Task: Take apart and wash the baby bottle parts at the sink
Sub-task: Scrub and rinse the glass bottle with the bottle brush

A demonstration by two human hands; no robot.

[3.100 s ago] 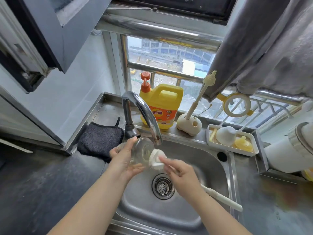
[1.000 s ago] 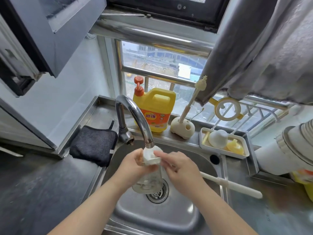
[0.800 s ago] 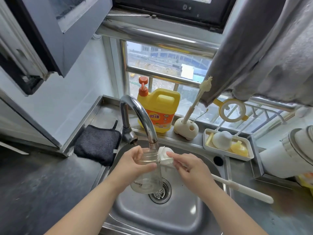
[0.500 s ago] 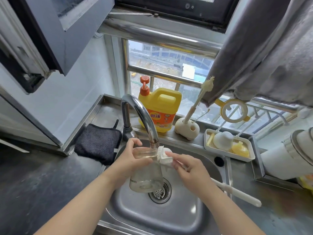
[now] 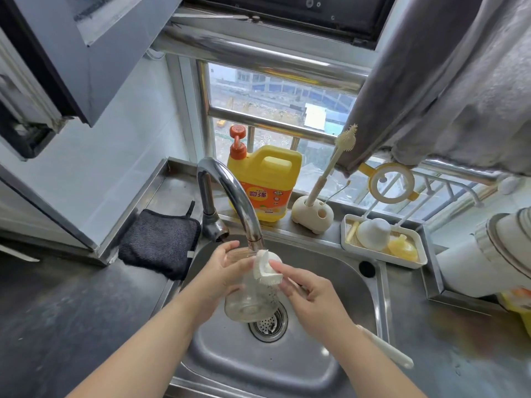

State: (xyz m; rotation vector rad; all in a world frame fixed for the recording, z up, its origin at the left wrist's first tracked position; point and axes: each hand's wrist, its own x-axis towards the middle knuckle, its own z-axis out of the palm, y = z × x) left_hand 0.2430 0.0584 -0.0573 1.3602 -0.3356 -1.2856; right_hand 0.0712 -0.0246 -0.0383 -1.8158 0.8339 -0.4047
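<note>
At the far left a dark tabletop (image 5: 57, 311) runs along the lower edge of the frame, and a black cloth (image 5: 159, 242) lies on it just left of the sink (image 5: 330, 271). Behind the cloth the tap (image 5: 230, 191) rises and arches right, its spout ending over the basin near the centre of the frame. The left hand (image 5: 221, 278) comes in from the lower left, fingers curled round the upper part of the clear bottle (image 5: 250, 300), which it holds upright right under the spout and above the drain (image 5: 268, 321). The white head of the brush (image 5: 265, 267) sits against the bottle's mouth, touching the rim. The right hand (image 5: 313, 297) enters from the lower right and grips the brush close behind the head, fingers wrapped round the shaft; the white handle sticks out past the forearm toward the lower right, over the sink's edge. Whether water runs from the spout cannot be told. On the ledge behind the sink, at the centre of the frame, stands a yellow jug (image 5: 265, 182) with an orange pump, and just right of it a cream holder (image 5: 313, 216) with a thin brush standing in it. Further right a white tray (image 5: 416, 259) holds a white dome-shaped part (image 5: 373, 234) and a yellow part (image 5: 403, 248). A grey curtain (image 5: 448, 81) hangs in the upper right.
</note>
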